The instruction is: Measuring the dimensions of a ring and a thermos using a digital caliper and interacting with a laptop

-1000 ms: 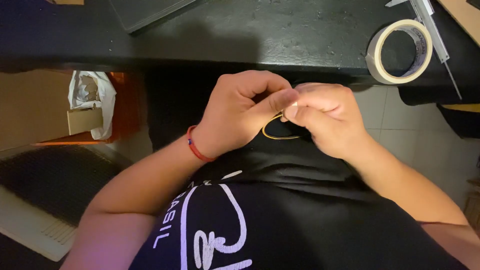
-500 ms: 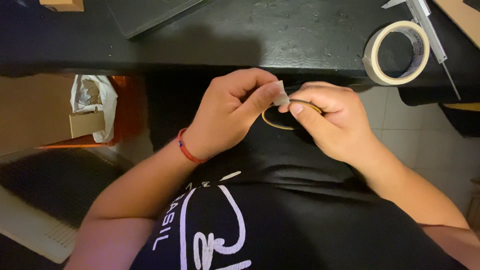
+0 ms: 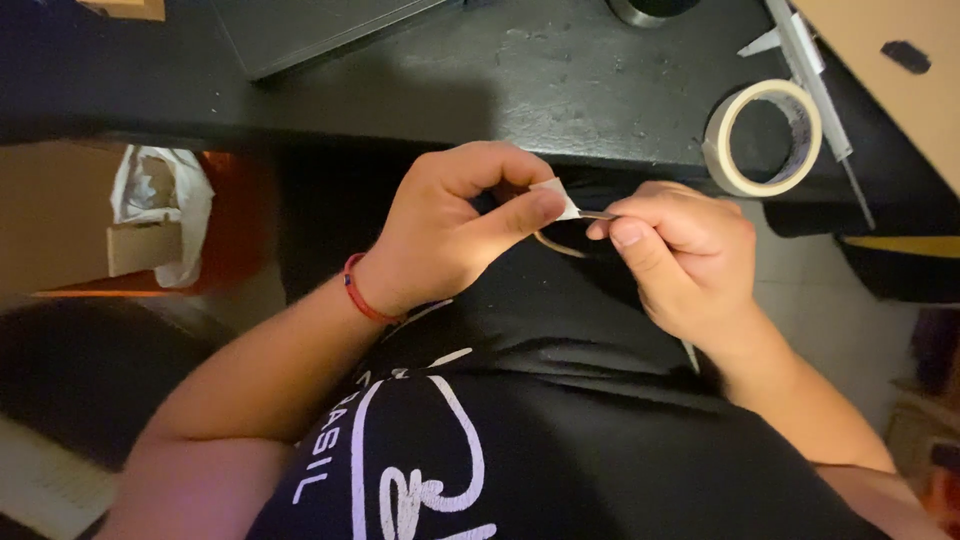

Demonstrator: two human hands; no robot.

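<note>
Both hands meet above the lap: left hand [image 3: 450, 225] pinches a small tape piece [image 3: 560, 200], right hand [image 3: 680, 255] pinches a thin loop [image 3: 560, 243]. Tape could fold onto itself. Beyond, masking tape roll [image 3: 765, 137] on black desk [image 3: 500, 90].

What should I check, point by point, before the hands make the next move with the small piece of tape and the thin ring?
1. Left hand pinches the small tape piece between thumb and forefinger: ok.
2. Right hand grips the thin ring and a slim dark part at its fingertips: ok.
3. Tape already stuck to the ring: cannot tell, the fingers hide the joint.
4. Tape roll lies within sight on the black table: ok.
5. Metal ruler-like tool lies apart from both hands: ok.
</note>
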